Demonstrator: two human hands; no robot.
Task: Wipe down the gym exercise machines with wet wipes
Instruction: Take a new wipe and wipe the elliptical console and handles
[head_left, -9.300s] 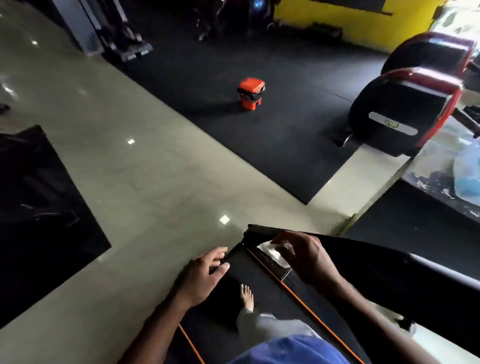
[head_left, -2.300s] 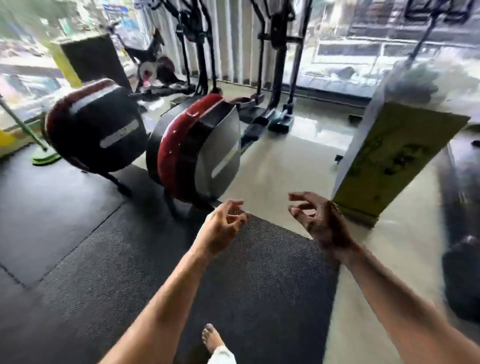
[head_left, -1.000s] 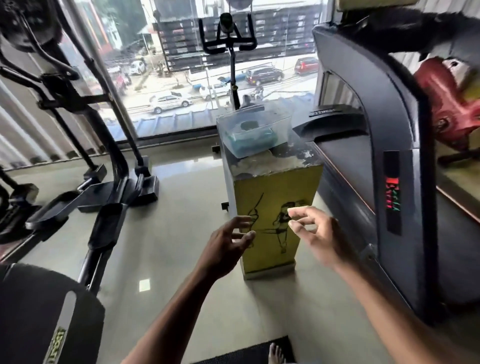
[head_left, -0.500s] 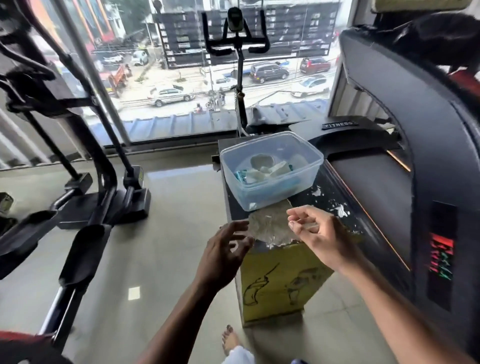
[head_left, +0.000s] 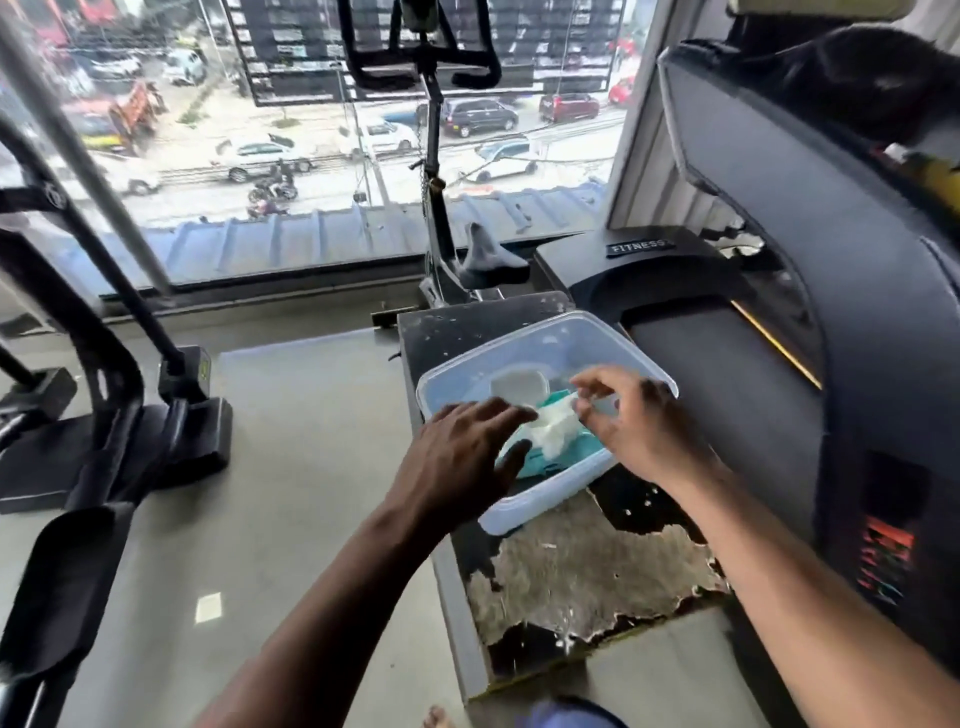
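The clear plastic tub (head_left: 644, 364) sits on a worn box top (head_left: 587, 571). Inside the tub lies the teal wipe pack (head_left: 545, 462). Left hand (head_left: 457, 467), fingers spread, should brace the pack; right hand (head_left: 639, 426) pinches the white wipe (head_left: 553, 428). Draw one sheet upward slowly.

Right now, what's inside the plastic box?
The plastic box holds a teal wipes pack with a white wipe sticking out. The left hand and right hand cover the rest.
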